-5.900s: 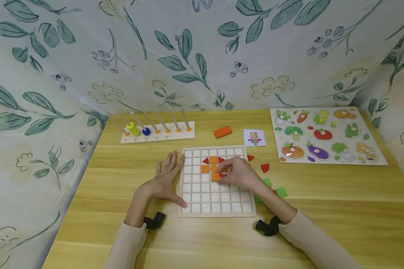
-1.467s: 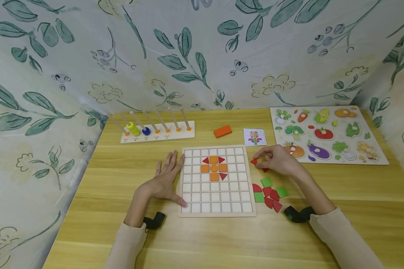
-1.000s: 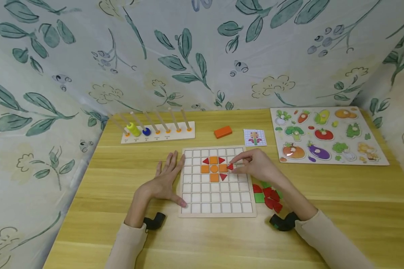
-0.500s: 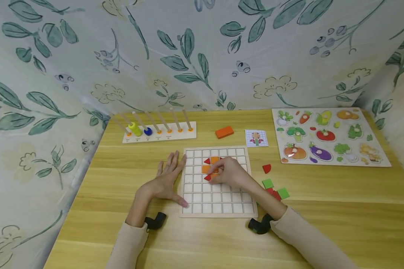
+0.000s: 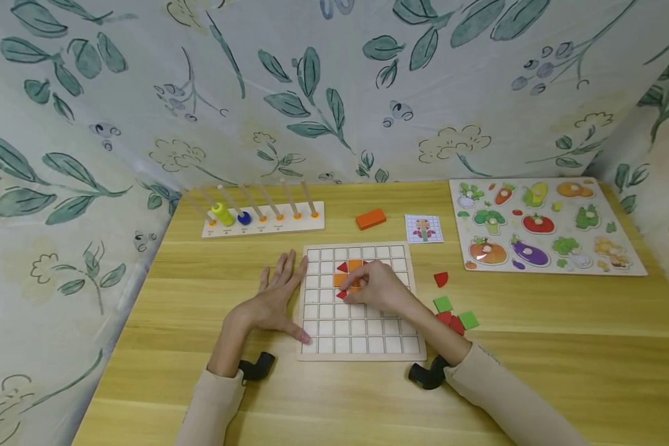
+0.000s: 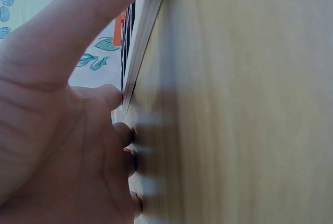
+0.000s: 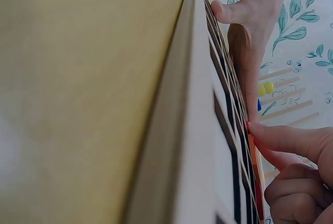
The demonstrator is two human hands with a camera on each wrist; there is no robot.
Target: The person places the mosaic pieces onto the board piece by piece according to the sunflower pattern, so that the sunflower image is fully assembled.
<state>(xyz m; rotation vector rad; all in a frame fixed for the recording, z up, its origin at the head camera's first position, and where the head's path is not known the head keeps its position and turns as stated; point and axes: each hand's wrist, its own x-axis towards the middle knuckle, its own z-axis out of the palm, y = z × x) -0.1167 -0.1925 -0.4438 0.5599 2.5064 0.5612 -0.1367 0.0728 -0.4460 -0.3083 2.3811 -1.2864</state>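
Plainly, the biggest thing here is the table [image 5: 161, 297], with a vegetable puzzle [image 5: 557, 234] at its far right and, nearer the person, a wooden grid board [image 5: 326, 328]. The board looks light and stiff, apt to slide if nudged, so its edge is the natural place to steady it. The left hand [image 5: 270, 306] rests there, fingers spread apart, thumb tip on the near left corner area. The right hand [image 5: 381, 285] reaches over the board, thumb and forefinger pinching a red triangle [image 5: 341, 295] low over the cells, beside the orange squares; whether the piece sits fully down in its cell, I cannot tell. It looks thin, rigid and nearly weightless, perhaps a little slippery, and hardly fragile. Being so small, it seems best held by opposite edges, with the tips only, leaving its flat underside free.
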